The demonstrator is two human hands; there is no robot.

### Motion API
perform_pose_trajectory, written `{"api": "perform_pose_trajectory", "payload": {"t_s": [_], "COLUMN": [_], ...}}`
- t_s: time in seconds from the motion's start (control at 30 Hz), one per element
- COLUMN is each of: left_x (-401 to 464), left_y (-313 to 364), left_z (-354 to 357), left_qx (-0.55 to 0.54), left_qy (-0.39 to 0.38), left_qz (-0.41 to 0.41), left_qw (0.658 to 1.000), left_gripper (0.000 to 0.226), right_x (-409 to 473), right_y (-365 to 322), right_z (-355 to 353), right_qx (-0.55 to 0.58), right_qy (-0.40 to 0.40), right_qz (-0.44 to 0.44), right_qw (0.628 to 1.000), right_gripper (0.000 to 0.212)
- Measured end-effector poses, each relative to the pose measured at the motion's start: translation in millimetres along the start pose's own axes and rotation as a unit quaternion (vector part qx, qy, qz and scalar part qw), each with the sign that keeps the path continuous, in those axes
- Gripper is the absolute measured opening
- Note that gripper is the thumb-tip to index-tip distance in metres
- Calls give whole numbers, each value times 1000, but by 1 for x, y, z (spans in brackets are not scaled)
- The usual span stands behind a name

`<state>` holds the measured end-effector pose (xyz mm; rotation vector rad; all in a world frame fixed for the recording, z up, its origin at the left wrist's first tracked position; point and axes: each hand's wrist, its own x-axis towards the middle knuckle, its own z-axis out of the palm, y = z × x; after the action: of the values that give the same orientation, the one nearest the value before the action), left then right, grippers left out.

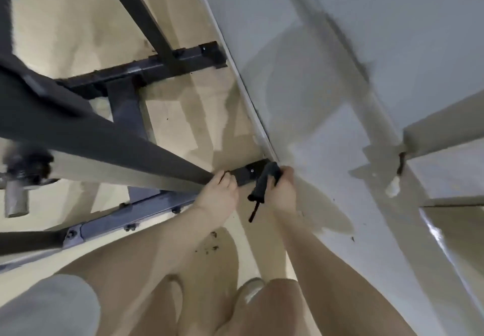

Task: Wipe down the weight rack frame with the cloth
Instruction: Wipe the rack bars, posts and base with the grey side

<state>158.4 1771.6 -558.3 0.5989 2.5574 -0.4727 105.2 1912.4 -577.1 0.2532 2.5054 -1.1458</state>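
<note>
The dark metal weight rack frame (110,136) runs from the left down to a black foot (248,174) on the floor beside the wall. My left hand (218,191) grips the lower end of the slanted upright, just above that foot. My right hand (284,189) holds a bunched black cloth (263,183), pressed against the foot's end near the wall. A thin strand of the cloth hangs down below my hand.
A grey wall (340,73) meets the beige floor (78,21) right behind the foot. Other frame bars cross the floor at the upper left (146,67) and lower left (131,215). Dark crumbs (209,246) lie on the floor near my knees.
</note>
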Motion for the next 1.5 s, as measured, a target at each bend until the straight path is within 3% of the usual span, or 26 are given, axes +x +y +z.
{"api": "perform_pose_trajectory", "payload": {"t_s": [0.1,0.17,0.3,0.4,0.5,0.6,0.67,0.73,0.77,0.83,0.93,1.03,1.07,1.13,1.2,1.23,1.27,1.33,1.4,1.5], "left_x": [41,58,78,81,83,88,88,90,91,86,88,92,93,91,90,91,93,97,92,89], "left_y": [10,9,6,6,7,5,7,6,3,-1,-1,-2,-4,-2,-1,-2,-2,1,4,11], "left_z": [70,97,129,133,131,131,134,134,133,134,146,167,165,157,146,143,145,138,135,137], "left_qx": [116,171,282,277,246,223,215,219,220,155,209,193,176,120,79,48,44,94,175,148], "left_qy": [-29,-26,-13,-11,-42,-85,-97,-107,-117,-98,-42,52,51,25,-25,-49,-74,-51,-75,-87], "left_qz": [63,55,-10,-30,6,23,18,13,18,-26,-74,-58,-60,-74,-104,-98,-91,-108,-94,-29], "left_qw": [991,983,959,960,968,971,972,970,968,983,974,978,981,990,991,993,992,988,977,985], "left_gripper": [49,52,57,45,40,36,37,40,41,41,34,62,61,36,27,30,31,28,31,37], "right_x": [53,83,114,125,142,167,172,163,153,136,150,172,173,163,146,132,118,97,86,93], "right_y": [53,81,116,135,153,143,121,105,101,106,116,102,101,109,134,141,141,130,118,110], "right_z": [52,85,152,170,155,138,139,158,168,183,178,153,147,137,137,140,145,163,178,162], "right_qx": [-133,-224,-195,-225,-300,-326,-287,-168,-150,-199,-261,-329,-338,-308,-289,-279,-262,-202,-148,-61], "right_qy": [-33,-33,-100,-86,-35,96,134,89,27,-73,-100,-152,-136,3,125,127,105,19,-85,-148], "right_qz": [-112,-188,-312,-410,-476,-445,-365,-323,-346,-417,-447,-406,-385,-329,-229,-183,-149,-111,-129,-129], "right_qw": [984,956,925,880,826,829,876,927,926,884,850,839,848,893,921,934,948,973,977,979], "right_gripper": [25,29,44,51,49,27,26,34,37,42,40,46,45,45,69,78,80,74,68,50]}}
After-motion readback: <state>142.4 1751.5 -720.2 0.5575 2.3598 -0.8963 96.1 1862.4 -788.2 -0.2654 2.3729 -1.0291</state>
